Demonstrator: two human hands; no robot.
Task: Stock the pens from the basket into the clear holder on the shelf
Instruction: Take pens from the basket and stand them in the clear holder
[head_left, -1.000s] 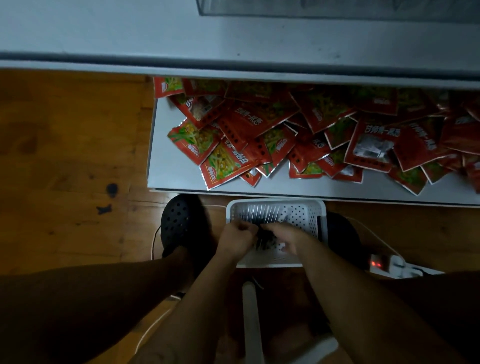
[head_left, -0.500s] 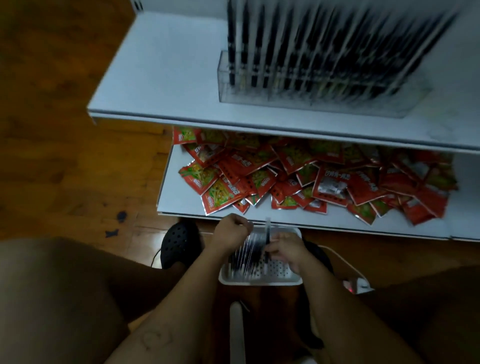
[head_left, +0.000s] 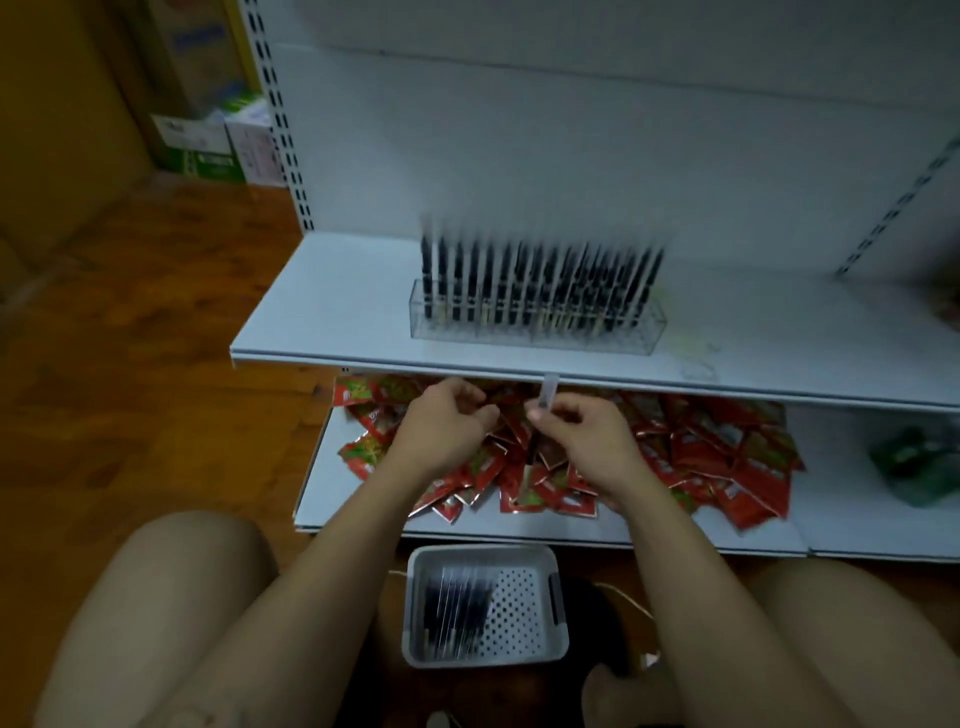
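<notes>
My right hand (head_left: 587, 441) pinches 1 pen (head_left: 548, 388) between thumb and fingertips. The pen is upright, its clear cap poking above my fingers and its dark lower end hanging below them. My left hand (head_left: 441, 423) hovers just beside it, fingers curled in, with nothing visible in its grasp. The 2 hands are near each other but apart.

Both are below and in front of the clear holder (head_left: 639, 332), about level with the front edge of the white shelf (head_left: 337, 312) that the holder stands on, and well short of the holder itself. The holder, a long clear box, carries a dense row of black pens (head_left: 540, 280) standing upright, their tops blurred.

Below the holder, behind my hands, a lower shelf (head_left: 332, 488) is heaped with red snack packets (head_left: 727, 457). A dark green packet (head_left: 914, 467) lies on that shelf far to the holder's right.

Further below the holder, nearest me on the wooden floor (head_left: 130, 364), the white perforated basket (head_left: 483, 552) sits between my bare knees (head_left: 171, 597). A bundle of dark pens (head_left: 457, 608) lies flat along its left side. Up and to the left of the holder, cardboard boxes (head_left: 208, 145) stand on the floor.
</notes>
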